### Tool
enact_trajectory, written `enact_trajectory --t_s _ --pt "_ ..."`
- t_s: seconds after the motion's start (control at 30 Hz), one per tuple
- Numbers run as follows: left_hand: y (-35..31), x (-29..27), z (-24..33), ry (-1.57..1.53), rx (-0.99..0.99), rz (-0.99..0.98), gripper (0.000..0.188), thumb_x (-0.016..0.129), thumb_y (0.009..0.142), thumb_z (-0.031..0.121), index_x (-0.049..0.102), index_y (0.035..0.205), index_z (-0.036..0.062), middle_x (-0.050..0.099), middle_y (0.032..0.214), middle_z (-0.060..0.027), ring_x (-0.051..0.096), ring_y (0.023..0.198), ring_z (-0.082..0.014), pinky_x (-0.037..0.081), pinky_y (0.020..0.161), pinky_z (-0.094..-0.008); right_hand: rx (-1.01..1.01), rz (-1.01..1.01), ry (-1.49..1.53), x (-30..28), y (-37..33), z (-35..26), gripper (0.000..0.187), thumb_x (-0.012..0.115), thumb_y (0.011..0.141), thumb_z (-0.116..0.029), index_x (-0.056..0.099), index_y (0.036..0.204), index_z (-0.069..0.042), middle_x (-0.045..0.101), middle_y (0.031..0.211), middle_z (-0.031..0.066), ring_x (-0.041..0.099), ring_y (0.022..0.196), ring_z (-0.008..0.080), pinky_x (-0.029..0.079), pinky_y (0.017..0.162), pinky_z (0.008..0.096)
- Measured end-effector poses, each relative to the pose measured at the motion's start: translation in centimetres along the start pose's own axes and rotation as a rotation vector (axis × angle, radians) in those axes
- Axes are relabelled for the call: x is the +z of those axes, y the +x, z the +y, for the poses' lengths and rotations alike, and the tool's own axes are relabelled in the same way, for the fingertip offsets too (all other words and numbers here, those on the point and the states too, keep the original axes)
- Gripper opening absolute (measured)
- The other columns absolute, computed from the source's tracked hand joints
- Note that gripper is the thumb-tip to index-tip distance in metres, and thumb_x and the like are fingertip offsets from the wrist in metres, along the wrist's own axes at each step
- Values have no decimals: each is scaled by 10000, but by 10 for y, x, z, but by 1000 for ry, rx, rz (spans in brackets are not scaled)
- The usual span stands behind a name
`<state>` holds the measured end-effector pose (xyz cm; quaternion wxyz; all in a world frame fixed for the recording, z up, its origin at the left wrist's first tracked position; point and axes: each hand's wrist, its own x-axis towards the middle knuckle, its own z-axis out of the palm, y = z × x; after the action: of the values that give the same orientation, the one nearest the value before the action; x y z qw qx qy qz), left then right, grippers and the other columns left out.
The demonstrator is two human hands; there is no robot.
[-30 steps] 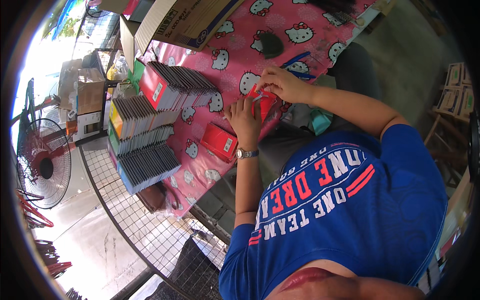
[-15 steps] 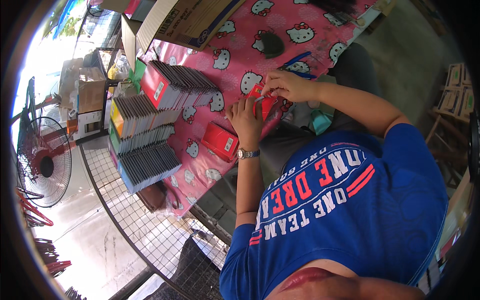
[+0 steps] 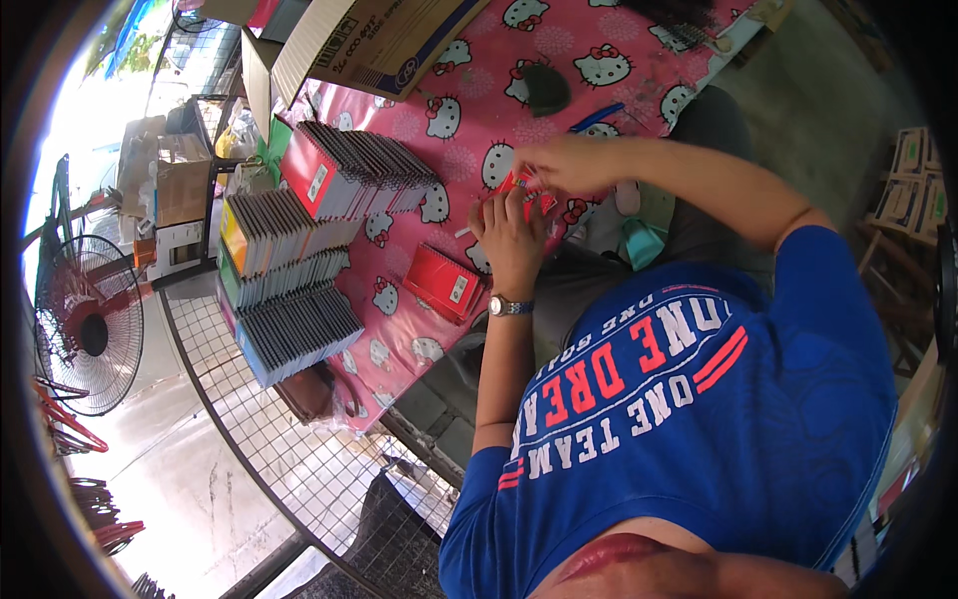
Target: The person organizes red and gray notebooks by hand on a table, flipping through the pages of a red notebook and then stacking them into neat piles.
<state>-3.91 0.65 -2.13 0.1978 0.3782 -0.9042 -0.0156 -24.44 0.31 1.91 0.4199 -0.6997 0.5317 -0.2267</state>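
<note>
A small red spiral notebook (image 3: 542, 201) is at the table's near edge, partly covered by both hands. My left hand (image 3: 511, 232), with a watch at the wrist, rests its closed fingers over the notebook and grips it. A thin white strip (image 3: 462, 233) pokes out beside these fingers. My right hand (image 3: 569, 165), a little blurred, is curled with its fingertips together at the notebook's far end; what it pinches is hidden. Left of my left hand lies another red notebook (image 3: 439, 283), flat on the table.
Rows of spiral notebooks (image 3: 289, 255) stand at the left, beside a taller red-covered stack (image 3: 349, 170). An open cardboard box (image 3: 389, 50) is behind them. On the pink patterned tablecloth (image 3: 469, 130) lie a dark green pad (image 3: 547, 90) and a blue-handled tool (image 3: 599, 117). A fan (image 3: 92, 329) stands far left.
My left hand has shifted slightly right over the notebook, and the white strip now shows at its left. My right hand has moved slightly left, covering more of the blue-handled tool.
</note>
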Motion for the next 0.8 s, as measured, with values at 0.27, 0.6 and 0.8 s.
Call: enact_trajectory --t_s 0.27,0.6,0.8 --pt "-4 -5 -4 95 -20 52 264 663 846 221 596 1075 110 593 1075 -108 511 1080 -330 355 971 -478 -350 154 -361 -54 56 91 449 774 698 -224 628 1090 -60 604 1178 153 568 1078 311 470 887 401" --pt "-16 -1 -25 -150 -130 44 354 773 733 197 605 1026 92 574 1027 -98 502 1017 -330 381 919 -461 -165 -529 754 -15 36 30 410 776 690 -165 701 1076 -48 561 1218 90 527 1138 227 411 971 334" --pt "-11 -5 -22 -171 -131 53 381 797 701 193 603 1004 67 574 1012 -110 509 1008 -334 391 909 -453 -154 -512 742 -11 40 32 422 768 702 -184 694 1091 -38 559 1166 86 534 1111 229 404 980 348"
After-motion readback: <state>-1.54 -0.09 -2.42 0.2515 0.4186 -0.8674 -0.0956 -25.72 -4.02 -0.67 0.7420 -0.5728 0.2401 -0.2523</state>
